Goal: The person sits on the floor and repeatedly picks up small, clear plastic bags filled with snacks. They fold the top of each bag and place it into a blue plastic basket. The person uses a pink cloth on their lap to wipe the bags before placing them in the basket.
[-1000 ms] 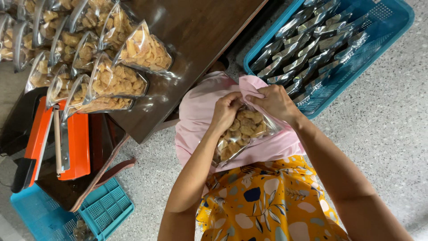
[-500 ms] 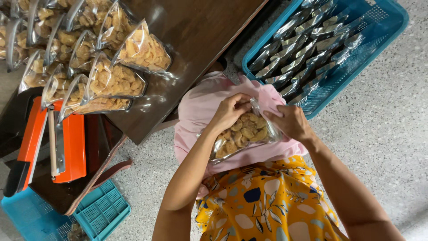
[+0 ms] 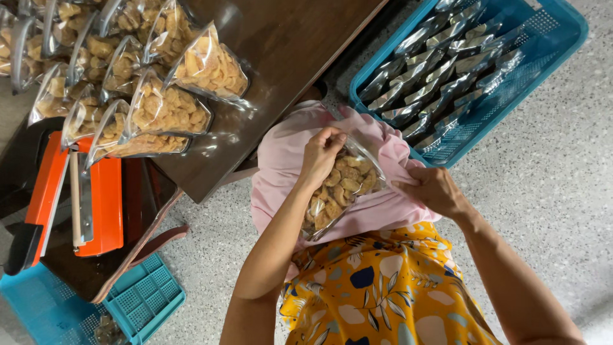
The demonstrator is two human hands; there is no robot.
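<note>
Far left: orange heat sealer w/ metal bar (image 3: 86, 204) on low dark shelf, blue plastic crate (image 3: 143, 300) below. Clear filled snack bags (image 3: 163, 112) in rows on dark wooden desk (image 3: 287, 57). Centre: left hand (image 3: 321, 155) pinching top edge of clear plastic bag of golden fried snacks (image 3: 341, 185), over pink cloth on lap. Right hand (image 3: 434, 190) pinching bag's other edge. Far right: blue plastic basket (image 3: 549, 38) w/ empty silvery pouches (image 3: 440, 64).

Filled clear snack bags (image 3: 159, 108) lie overlapping on the dark wooden table (image 3: 287, 45).
</note>
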